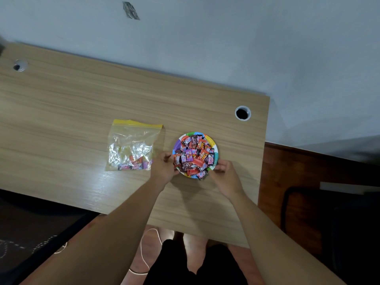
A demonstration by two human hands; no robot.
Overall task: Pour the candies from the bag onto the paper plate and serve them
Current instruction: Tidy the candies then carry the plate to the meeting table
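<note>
Both our hands, left (164, 166) and right (225, 174), pinch opposite edges of the plate (213, 144) on the desk (82, 103), likely steadying heaped candies (194, 155) for serving; bag (132, 145) lies released beside it.

The wood-grain desk (82, 103) is showing a soft sheen; the clear plastic bag (131, 145) (crinkled) is glinting beside glossy candy wrappers (194, 156).

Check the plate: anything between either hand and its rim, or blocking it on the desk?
Nothing visible. The left hand and right hand already sit at opposite edges of the paper plate. The bag lies apart to its left; the desk around is bare.
</note>
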